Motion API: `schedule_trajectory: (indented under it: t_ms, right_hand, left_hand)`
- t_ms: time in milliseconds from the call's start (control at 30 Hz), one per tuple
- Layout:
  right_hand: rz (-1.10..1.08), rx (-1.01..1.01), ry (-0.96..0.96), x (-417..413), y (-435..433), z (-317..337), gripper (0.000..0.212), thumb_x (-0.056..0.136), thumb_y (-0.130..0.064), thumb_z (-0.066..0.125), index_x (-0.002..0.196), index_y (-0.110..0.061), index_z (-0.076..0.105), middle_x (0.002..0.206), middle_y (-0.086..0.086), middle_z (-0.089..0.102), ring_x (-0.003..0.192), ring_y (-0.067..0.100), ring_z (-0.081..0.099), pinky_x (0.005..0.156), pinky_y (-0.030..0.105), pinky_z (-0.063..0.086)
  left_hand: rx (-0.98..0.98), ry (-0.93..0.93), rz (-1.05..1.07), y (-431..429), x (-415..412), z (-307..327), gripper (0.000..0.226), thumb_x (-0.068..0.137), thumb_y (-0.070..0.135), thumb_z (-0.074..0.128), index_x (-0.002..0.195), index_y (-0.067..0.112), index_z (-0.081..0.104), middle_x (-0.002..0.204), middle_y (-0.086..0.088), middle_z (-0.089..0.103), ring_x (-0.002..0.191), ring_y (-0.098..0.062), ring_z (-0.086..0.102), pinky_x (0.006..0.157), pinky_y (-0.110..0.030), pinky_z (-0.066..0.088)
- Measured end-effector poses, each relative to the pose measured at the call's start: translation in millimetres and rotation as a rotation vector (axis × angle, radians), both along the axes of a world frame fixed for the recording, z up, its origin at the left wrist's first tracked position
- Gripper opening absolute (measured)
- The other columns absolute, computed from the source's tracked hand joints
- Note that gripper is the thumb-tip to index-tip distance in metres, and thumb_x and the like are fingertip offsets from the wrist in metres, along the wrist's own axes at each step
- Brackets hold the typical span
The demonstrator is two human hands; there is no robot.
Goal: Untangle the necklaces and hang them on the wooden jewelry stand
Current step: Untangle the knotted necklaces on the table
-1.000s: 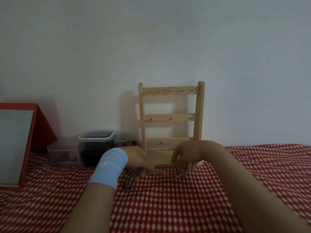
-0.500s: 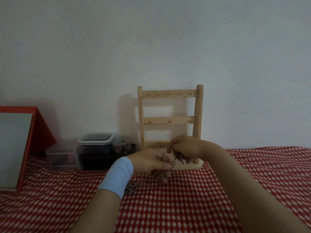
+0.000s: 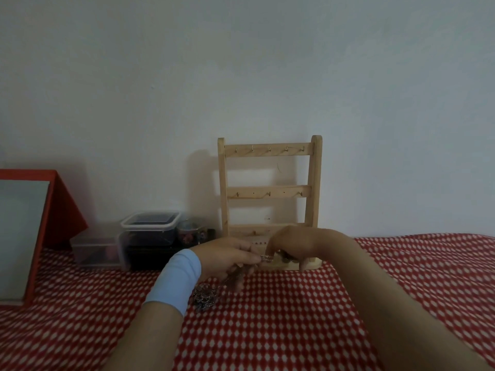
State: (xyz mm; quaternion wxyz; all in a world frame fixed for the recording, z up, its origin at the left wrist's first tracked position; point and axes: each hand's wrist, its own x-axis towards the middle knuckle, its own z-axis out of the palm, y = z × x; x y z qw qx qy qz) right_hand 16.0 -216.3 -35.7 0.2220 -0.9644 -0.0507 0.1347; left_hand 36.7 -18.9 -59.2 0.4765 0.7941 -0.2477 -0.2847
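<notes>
A wooden jewelry stand (image 3: 268, 190) with three hook rails stands against the wall; its hooks are bare. Just in front of its base my left hand (image 3: 227, 257), with a light blue wristband, and my right hand (image 3: 290, 245) pinch a tangle of silver necklaces (image 3: 266, 258) between their fingertips. Part of the chain hangs under my left palm, and a bundle of it (image 3: 205, 297) lies on the red-and-white cloth below my left wrist. My right fingers hide the rest of the chain.
Clear plastic containers (image 3: 150, 231) and a small jar (image 3: 190, 234) sit left of the stand by the wall. A red-framed board (image 3: 29, 231) leans at the far left. The red checked cloth (image 3: 294, 317) covers the surface.
Both hands have lifted the necklaces off the cloth and drawn close together in front of the stand's base; a bundle of chain stayed on the cloth under my left wrist.
</notes>
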Motion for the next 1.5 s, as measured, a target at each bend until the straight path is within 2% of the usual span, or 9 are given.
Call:
schedule_trajectory:
  t_ms: [133, 367, 533, 667, 800, 900, 1000, 1267, 1500]
  right_hand:
    - [0.042, 0.047, 0.175, 1.8, 3.2, -5.8, 0.026, 0.102, -0.03, 0.045, 0.111, -0.016, 0.065, 0.118, 0.004, 0.068, 0.109, 0.02, 0.066, 0.094, 0.036, 0.054]
    - [0.144, 0.281, 0.101, 1.1, -3.6, -9.7, 0.016, 0.099, -0.021, 0.06, 0.104, -0.017, 0.074, 0.108, 0.004, 0.074, 0.102, 0.017, 0.069, 0.101, 0.036, 0.055]
    - [0.128, 0.473, 0.036, 1.5, -8.4, -7.6, 0.013, 0.095, -0.01, 0.063, 0.103, -0.007, 0.073, 0.103, 0.01, 0.076, 0.094, 0.018, 0.071, 0.094, 0.032, 0.058]
    - [0.15, 0.54, 0.056, 3.0, -7.1, -5.0, 0.013, 0.095, -0.005, 0.056, 0.088, -0.011, 0.065, 0.073, 0.003, 0.059, 0.069, 0.015, 0.058, 0.094, 0.044, 0.057]
    - [0.117, 0.616, 0.061, 2.0, -11.4, -2.9, 0.004, 0.092, -0.007, 0.055, 0.09, -0.008, 0.059, 0.067, 0.0, 0.042, 0.062, 0.015, 0.042, 0.087, 0.04, 0.061]
    - [0.119, 0.629, 0.061, 1.6, -11.0, -2.7, 0.015, 0.096, -0.003, 0.054, 0.088, -0.009, 0.064, 0.066, 0.0, 0.042, 0.06, 0.014, 0.042, 0.081, 0.036, 0.06]
    - [0.14, 0.635, 0.072, 1.8, -10.3, -2.4, 0.015, 0.098, -0.005, 0.055, 0.093, -0.008, 0.069, 0.065, 0.0, 0.045, 0.058, 0.014, 0.043, 0.083, 0.039, 0.058]
    - [0.099, 0.493, -0.049, 5.0, -10.4, -5.1, 0.013, 0.098, -0.013, 0.062, 0.103, -0.008, 0.073, 0.06, -0.008, 0.057, 0.062, 0.01, 0.053, 0.073, 0.033, 0.056]
    - [0.118, 0.378, -0.065, 4.0, -5.2, -7.4, 0.019, 0.097, -0.032, 0.067, 0.096, -0.016, 0.077, 0.064, -0.006, 0.051, 0.063, 0.011, 0.048, 0.071, 0.03, 0.054]
  left_hand:
    - [0.002, -0.004, 0.016, -1.8, -2.0, 1.0, 0.016, 0.098, 0.014, 0.055, 0.098, 0.006, 0.07, 0.082, -0.006, 0.069, 0.069, -0.022, 0.065, 0.065, -0.036, 0.06]
    - [0.127, -0.179, 0.055, -0.8, 1.4, 5.5, 0.024, 0.094, 0.021, 0.057, 0.09, 0.002, 0.071, 0.087, -0.018, 0.072, 0.072, -0.027, 0.067, 0.079, -0.048, 0.056]
    - [0.25, -0.224, 0.059, -5.8, 0.6, 8.4, 0.016, 0.089, 0.017, 0.056, 0.082, 0.012, 0.069, 0.078, -0.005, 0.075, 0.065, -0.021, 0.069, 0.059, -0.026, 0.051]
    - [0.383, -0.243, 0.046, -3.1, 7.3, 5.6, 0.022, 0.084, 0.026, 0.055, 0.08, 0.01, 0.07, 0.093, -0.009, 0.075, 0.082, -0.025, 0.071, 0.077, -0.036, 0.055]
    - [0.574, -0.353, 0.119, 6.3, 6.9, 6.3, 0.03, 0.09, 0.027, 0.056, 0.075, 0.004, 0.069, 0.071, 0.003, 0.054, 0.07, -0.014, 0.051, 0.061, -0.025, 0.038]
    - [0.434, -0.396, 0.104, 8.0, 10.6, 8.0, 0.014, 0.086, 0.026, 0.063, 0.09, 0.016, 0.071, 0.093, 0.003, 0.066, 0.091, -0.015, 0.061, 0.082, -0.026, 0.049]
    - [0.078, -0.316, 0.117, 1.0, 11.9, 8.6, 0.03, 0.077, 0.036, 0.072, 0.104, 0.022, 0.073, 0.103, 0.002, 0.075, 0.102, -0.016, 0.069, 0.1, -0.036, 0.05]
    - [-0.059, -0.282, 0.107, 1.8, 11.3, 5.7, 0.014, 0.095, 0.015, 0.06, 0.1, 0.013, 0.074, 0.086, 0.0, 0.076, 0.075, -0.014, 0.072, 0.07, -0.023, 0.055]
    - [0.136, -0.362, 0.112, 2.4, 7.2, 13.6, 0.018, 0.094, 0.023, 0.061, 0.096, 0.009, 0.073, 0.074, -0.001, 0.069, 0.059, -0.011, 0.061, 0.061, -0.022, 0.052]
